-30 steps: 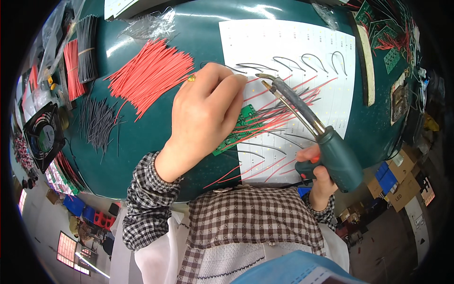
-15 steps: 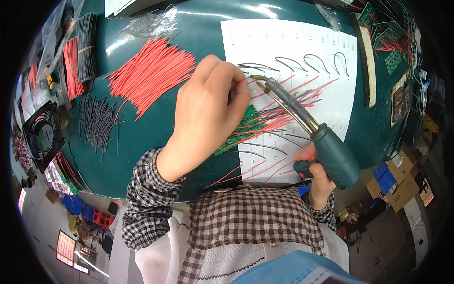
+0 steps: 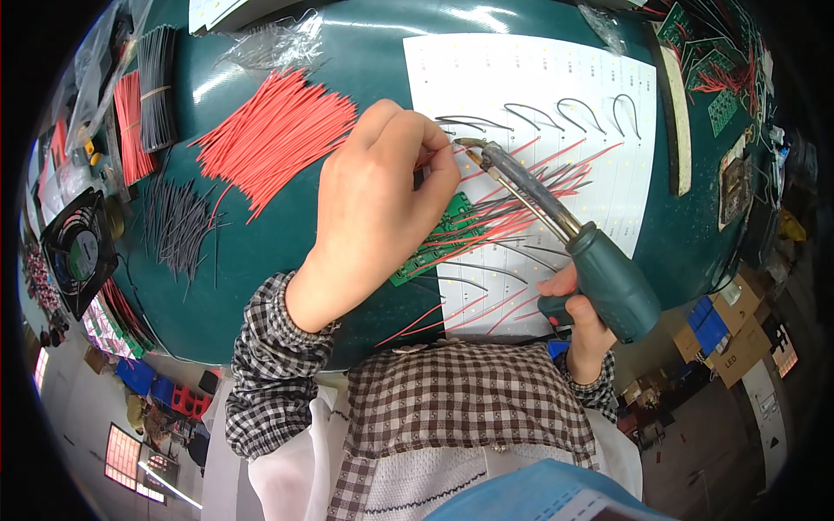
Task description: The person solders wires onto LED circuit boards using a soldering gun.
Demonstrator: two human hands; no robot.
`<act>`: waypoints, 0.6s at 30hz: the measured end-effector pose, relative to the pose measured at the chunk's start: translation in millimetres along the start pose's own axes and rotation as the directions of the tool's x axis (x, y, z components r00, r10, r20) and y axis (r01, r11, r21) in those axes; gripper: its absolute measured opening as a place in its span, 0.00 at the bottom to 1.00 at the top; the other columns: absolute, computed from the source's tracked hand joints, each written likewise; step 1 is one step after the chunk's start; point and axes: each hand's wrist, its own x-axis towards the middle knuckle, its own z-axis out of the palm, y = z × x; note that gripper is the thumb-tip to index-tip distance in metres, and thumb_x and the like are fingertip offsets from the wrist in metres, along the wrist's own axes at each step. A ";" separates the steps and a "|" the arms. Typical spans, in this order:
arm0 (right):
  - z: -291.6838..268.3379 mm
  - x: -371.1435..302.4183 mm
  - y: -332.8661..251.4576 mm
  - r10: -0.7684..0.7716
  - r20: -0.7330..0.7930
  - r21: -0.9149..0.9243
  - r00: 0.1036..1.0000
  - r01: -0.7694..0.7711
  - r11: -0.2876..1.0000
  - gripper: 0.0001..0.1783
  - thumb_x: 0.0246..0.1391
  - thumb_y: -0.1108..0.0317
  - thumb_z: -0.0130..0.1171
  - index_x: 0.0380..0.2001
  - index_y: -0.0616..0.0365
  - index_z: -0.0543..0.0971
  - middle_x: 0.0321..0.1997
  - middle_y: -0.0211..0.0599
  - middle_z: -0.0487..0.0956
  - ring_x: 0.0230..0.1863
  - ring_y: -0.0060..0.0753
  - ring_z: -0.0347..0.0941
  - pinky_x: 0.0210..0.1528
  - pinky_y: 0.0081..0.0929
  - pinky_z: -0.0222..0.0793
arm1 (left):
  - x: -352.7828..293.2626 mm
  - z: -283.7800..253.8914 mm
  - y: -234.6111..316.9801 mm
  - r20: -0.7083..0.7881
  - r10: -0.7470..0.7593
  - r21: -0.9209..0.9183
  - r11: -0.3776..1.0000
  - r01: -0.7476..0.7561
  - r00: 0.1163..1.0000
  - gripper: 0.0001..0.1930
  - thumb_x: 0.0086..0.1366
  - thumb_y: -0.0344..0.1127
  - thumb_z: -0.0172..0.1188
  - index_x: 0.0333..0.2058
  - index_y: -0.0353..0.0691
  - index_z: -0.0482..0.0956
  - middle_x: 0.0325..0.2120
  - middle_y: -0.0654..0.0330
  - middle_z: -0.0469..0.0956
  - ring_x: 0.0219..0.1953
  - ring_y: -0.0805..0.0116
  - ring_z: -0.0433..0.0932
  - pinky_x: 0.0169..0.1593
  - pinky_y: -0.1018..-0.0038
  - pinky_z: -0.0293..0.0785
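Observation:
My left hand is closed in a pinch over the left edge of a white LED board sheet. Between its fingers a bit of thin red wire shows; the rest is hidden. My right hand grips the green handle of a soldering gun, whose tip meets the sheet right beside my left fingertips. Black wires, several bent in loops, and red wires stand on the sheet in rows. Below my left fingers lie green circuit boards with red and black wires across them.
A pile of red wires and loose black wires lie on the green table at left. Beyond them are banded wire bundles and a black fan. At right are a pale bar and wired green boards.
The soldering gun has shifted very slightly left, its tip staying by my left fingertips. My left hand has moved barely to the left, still pinched.

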 end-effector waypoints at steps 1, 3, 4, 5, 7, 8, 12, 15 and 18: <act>-0.1 -0.2 -0.5 0.005 0.004 -0.006 1.000 -0.005 1.000 0.28 0.51 0.50 0.64 0.32 0.72 0.75 0.25 0.45 0.77 0.27 0.37 0.77 0.32 0.30 0.74 | -0.1 0.1 -0.1 -0.001 0.001 -0.001 1.000 -0.001 1.000 0.05 0.52 0.22 0.63 0.27 0.36 0.76 0.22 0.64 0.70 0.21 0.78 0.71 0.24 0.82 0.68; -0.3 -0.1 -0.6 0.010 0.008 -0.011 1.000 -0.010 1.000 0.28 0.51 0.50 0.64 0.32 0.72 0.75 0.25 0.45 0.78 0.27 0.38 0.77 0.32 0.30 0.74 | -0.1 0.2 -0.2 -0.003 0.002 -0.002 1.000 -0.002 1.000 0.05 0.52 0.22 0.63 0.27 0.36 0.76 0.22 0.64 0.70 0.20 0.78 0.70 0.24 0.82 0.68; -0.3 0.1 -0.3 -0.001 0.012 -0.014 1.000 0.001 1.000 0.28 0.51 0.50 0.64 0.32 0.72 0.75 0.25 0.45 0.78 0.27 0.38 0.77 0.32 0.30 0.74 | -0.1 0.3 -0.3 -0.003 0.003 -0.001 1.000 -0.003 1.000 0.05 0.52 0.22 0.63 0.27 0.36 0.76 0.22 0.64 0.70 0.20 0.78 0.70 0.24 0.82 0.68; -0.5 0.2 0.1 -0.011 0.016 -0.016 1.000 0.012 1.000 0.28 0.51 0.50 0.64 0.32 0.72 0.75 0.25 0.45 0.77 0.26 0.38 0.77 0.31 0.30 0.74 | -0.1 0.4 -0.4 -0.004 0.003 0.001 1.000 -0.003 1.000 0.05 0.52 0.22 0.63 0.27 0.36 0.76 0.23 0.64 0.70 0.20 0.78 0.70 0.24 0.82 0.68; -4.8 -1.9 2.7 -0.038 0.003 -0.018 0.999 0.038 0.999 0.28 0.51 0.51 0.64 0.32 0.72 0.75 0.25 0.45 0.77 0.26 0.38 0.77 0.31 0.31 0.74 | -0.1 0.3 -0.4 -0.007 0.009 -0.001 1.000 -0.009 1.000 0.05 0.52 0.22 0.63 0.27 0.36 0.76 0.23 0.64 0.70 0.20 0.78 0.70 0.24 0.82 0.68; -6.2 -2.6 3.4 -0.065 -0.011 -0.021 0.998 0.064 0.998 0.28 0.51 0.51 0.64 0.32 0.73 0.75 0.25 0.45 0.77 0.26 0.38 0.77 0.30 0.31 0.74 | -0.2 0.3 -0.3 -0.010 0.016 -0.003 1.000 -0.016 1.000 0.05 0.52 0.22 0.62 0.27 0.36 0.76 0.23 0.64 0.70 0.20 0.78 0.70 0.24 0.82 0.68; -2.0 -2.2 0.4 -0.071 -0.049 0.025 0.996 0.072 0.997 0.27 0.50 0.52 0.64 0.32 0.72 0.75 0.25 0.46 0.78 0.26 0.38 0.77 0.30 0.31 0.74 | -0.3 1.0 0.0 -0.010 0.013 -0.005 1.000 -0.013 1.000 0.05 0.52 0.21 0.62 0.27 0.35 0.76 0.23 0.64 0.70 0.20 0.78 0.71 0.24 0.82 0.68; -1.5 -2.6 1.3 -0.066 -0.055 0.030 0.996 0.068 0.997 0.27 0.51 0.52 0.64 0.31 0.73 0.75 0.25 0.47 0.78 0.26 0.39 0.77 0.29 0.31 0.74 | -0.6 0.7 -0.1 -0.009 0.007 -0.003 1.000 -0.007 1.000 0.05 0.52 0.21 0.62 0.27 0.35 0.76 0.23 0.64 0.70 0.20 0.78 0.71 0.24 0.82 0.68; -2.2 -1.7 -1.0 -0.038 -0.029 -0.008 0.999 0.038 0.999 0.28 0.51 0.52 0.64 0.33 0.73 0.75 0.25 0.46 0.77 0.26 0.38 0.77 0.30 0.32 0.75 | -0.6 0.8 -0.7 -0.006 0.010 -0.001 1.000 -0.010 1.000 0.05 0.52 0.21 0.63 0.27 0.35 0.76 0.23 0.64 0.70 0.20 0.78 0.71 0.24 0.82 0.68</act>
